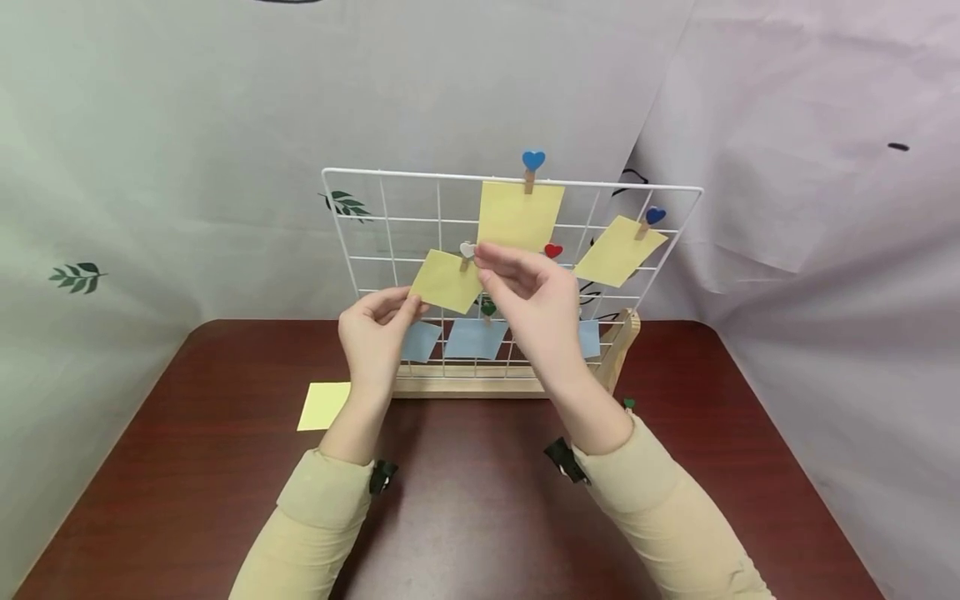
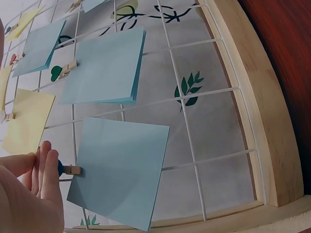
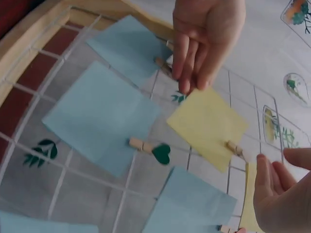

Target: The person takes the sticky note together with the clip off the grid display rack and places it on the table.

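A yellow paper note (image 1: 446,282) hangs tilted on a white wire grid (image 1: 408,221), held by a small wooden clothespin with a white heart (image 1: 467,249). My left hand (image 1: 377,329) pinches the note's left corner between thumb and fingers. Beside the white-heart clothespin is my right hand (image 1: 540,308), its fingertips close to the heart. In the right wrist view, thumb and fingers of that right hand (image 3: 282,194) stand apart with a gap between them. The same note (image 3: 209,128) shows there with its clothespin (image 3: 234,147) on one edge.
Further yellow notes hang at the grid's top (image 1: 520,215) and right (image 1: 621,252). Several blue notes (image 1: 476,338) hang lower. A wooden base (image 1: 465,387) carries the grid on a dark red table (image 1: 465,500). One loose yellow note (image 1: 322,406) lies left; a green-heart clothespin (image 1: 628,403) lies right.
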Motion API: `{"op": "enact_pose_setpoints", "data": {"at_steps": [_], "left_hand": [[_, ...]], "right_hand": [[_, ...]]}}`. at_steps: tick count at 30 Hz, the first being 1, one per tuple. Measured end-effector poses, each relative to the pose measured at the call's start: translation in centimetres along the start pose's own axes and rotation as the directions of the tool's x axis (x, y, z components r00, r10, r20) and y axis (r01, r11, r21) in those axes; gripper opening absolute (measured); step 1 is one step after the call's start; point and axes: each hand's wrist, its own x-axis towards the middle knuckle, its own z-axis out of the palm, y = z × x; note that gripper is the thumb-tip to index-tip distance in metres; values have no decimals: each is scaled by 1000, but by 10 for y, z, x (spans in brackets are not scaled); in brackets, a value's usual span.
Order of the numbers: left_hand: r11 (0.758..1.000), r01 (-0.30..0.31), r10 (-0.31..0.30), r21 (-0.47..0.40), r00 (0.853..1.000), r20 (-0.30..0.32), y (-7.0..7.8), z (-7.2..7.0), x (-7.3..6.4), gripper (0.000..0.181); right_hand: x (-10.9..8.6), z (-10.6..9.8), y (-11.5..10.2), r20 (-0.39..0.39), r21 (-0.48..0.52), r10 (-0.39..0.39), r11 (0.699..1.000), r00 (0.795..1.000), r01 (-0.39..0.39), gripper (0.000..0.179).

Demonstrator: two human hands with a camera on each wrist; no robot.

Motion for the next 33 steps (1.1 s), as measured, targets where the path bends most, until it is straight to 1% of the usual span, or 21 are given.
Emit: {"op": "enact_pose_setpoints", "data": {"at_steps": [5, 10, 13, 17, 22, 25, 28, 33], "left_hand": [[1000, 6, -6, -3, 1000, 3, -1, 1, 0, 13], [1000, 9, -9, 4, 1000, 5, -2, 1, 0, 13], [1000, -6, 6, 23, 1000, 1, -3, 1, 0, 13], [998, -27, 27, 59, 1000, 1, -2, 0, 1, 12], [995, -34, 34, 97, 999, 2, -1, 0, 0, 11], [993, -37, 38, 108, 999, -4, -1, 0, -1, 10], [993, -40, 41, 111, 999, -6, 0, 0, -1, 10], [994, -52, 53, 101, 999, -7, 0, 0, -2, 10]], "right_hand": [[12, -2, -1, 51, -88, -67, 993, 996, 72, 26], [16, -5, -2, 39, -196, -137, 970, 990, 142, 27], [16, -7, -3, 41, -265, -151, 951, 988, 157, 27], [16, -8, -4, 68, -355, -167, 917, 984, 180, 30], [20, -7, -6, 135, -440, -190, 868, 972, 231, 31], [22, -6, -11, 177, -485, -190, 837, 966, 254, 31], [23, -6, -16, 201, -530, -169, 810, 965, 253, 32], [24, -6, -18, 225, -573, -105, 790, 969, 219, 32]]}}
